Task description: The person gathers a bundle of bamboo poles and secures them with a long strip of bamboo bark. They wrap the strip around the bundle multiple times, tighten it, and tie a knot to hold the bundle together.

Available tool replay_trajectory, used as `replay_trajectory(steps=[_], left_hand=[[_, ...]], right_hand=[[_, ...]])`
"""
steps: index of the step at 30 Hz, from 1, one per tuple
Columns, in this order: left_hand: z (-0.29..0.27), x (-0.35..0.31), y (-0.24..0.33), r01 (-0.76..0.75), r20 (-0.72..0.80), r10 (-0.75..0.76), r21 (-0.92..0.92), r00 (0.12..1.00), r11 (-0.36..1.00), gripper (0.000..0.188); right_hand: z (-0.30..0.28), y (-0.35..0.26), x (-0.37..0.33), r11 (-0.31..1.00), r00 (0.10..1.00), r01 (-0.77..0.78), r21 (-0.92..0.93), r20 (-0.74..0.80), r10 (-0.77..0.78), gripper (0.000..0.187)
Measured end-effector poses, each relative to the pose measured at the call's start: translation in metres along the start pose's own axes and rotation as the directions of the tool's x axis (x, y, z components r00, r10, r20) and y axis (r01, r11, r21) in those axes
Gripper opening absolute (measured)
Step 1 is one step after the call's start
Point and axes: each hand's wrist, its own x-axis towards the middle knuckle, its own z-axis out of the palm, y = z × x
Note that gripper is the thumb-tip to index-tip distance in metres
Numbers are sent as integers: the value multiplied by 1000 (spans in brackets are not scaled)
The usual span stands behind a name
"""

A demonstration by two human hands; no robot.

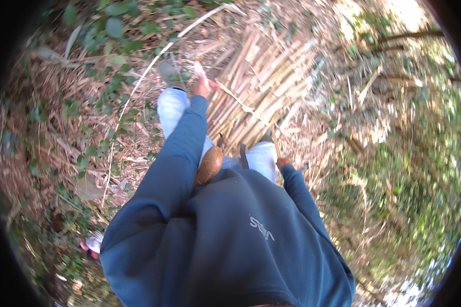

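A bundle of long, pale dry stalks (261, 77) lies on the ground in front of my legs. A pale, knotted-looking strip (247, 108) runs across the top of it. My left hand (202, 87), somewhat blurred, is closed on the strip's end at the bundle's left side. To the right of the bundle, by my right knee, my right hand (283, 162) is closed around a thin tan strip (275, 140) that slants up toward the bundle. Whether the two strips are one piece I cannot tell. A brown, rounded object (210, 165) sits at my waist, partly covered by my sweatshirt.
A long, thin pale stem (143, 77) curves over the ground at the left. Dry leaf litter (138, 123) and green leafy plants (118, 25) surround me. Branches (412, 36) lie at the far right. A small white and pink shape (93, 241) is unclear at the lower left.
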Motion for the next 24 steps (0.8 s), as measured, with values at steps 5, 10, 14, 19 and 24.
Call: replay_trajectory(steps=[5, 10, 14, 19, 24], left_hand=[[23, -46, -9, 161, -379, -120, 77, 917, 984, 69], [29, -53, 26, 311, -516, -200, 137, 833, 941, 69], [47, -88, 50, 368, -405, -169, 486, 899, 793, 68], [36, -92, 43, 322, -458, -90, 459, 884, 828, 68], [55, -99, 52, 228, -347, -112, 315, 931, 921, 61]], right_hand=[[-73, -59, 26, 684, 825, -564, 462, 346, 447, 32], [-116, -91, 24, 503, 826, -561, 658, 400, 398, 30], [-129, -96, 2, 443, 822, -559, 701, 398, 408, 29], [-114, -83, -18, 421, 825, -546, 724, 379, 419, 27], [-120, -73, -27, 418, 853, -483, 770, 305, 423, 26]])
